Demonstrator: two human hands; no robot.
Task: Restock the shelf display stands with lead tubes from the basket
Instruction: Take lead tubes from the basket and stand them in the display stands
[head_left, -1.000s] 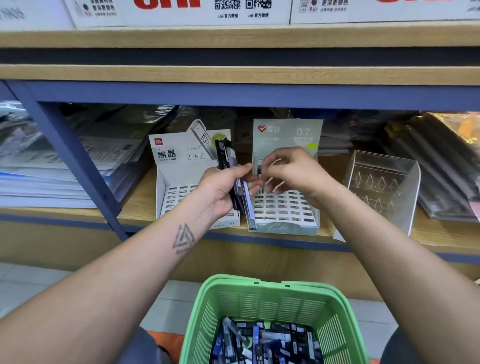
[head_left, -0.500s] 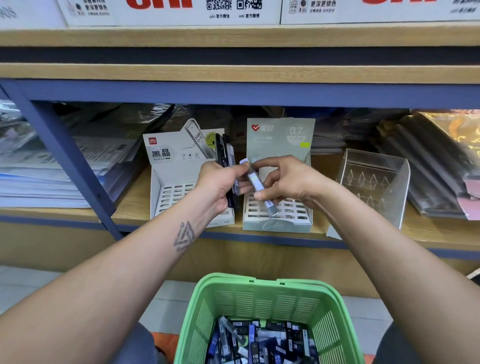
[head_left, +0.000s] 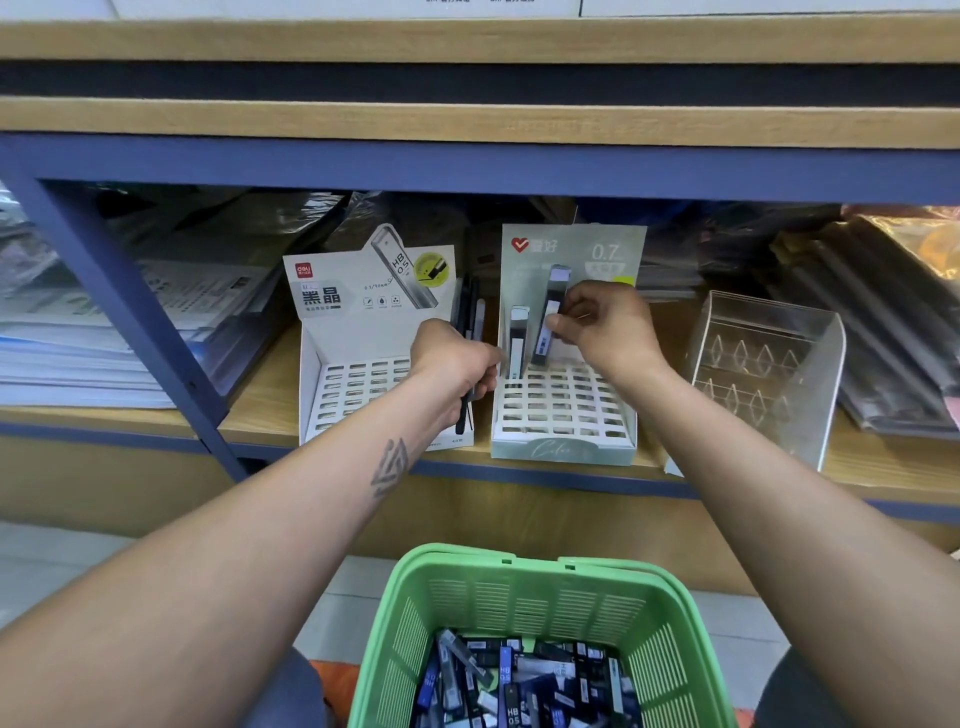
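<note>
Dark plastic lead tube (head_left: 549, 317) sits pinched in the right hand (head_left: 602, 325), its foot at a back-row slot of the pale green stand (head_left: 563, 415); keeping it upright and pressing straight down should seat it beside the seated tube (head_left: 517, 340). Left hand (head_left: 457, 364) grips spare tubes (head_left: 469, 332) alongside. Green basket (head_left: 519, 592) below holds more.
</note>
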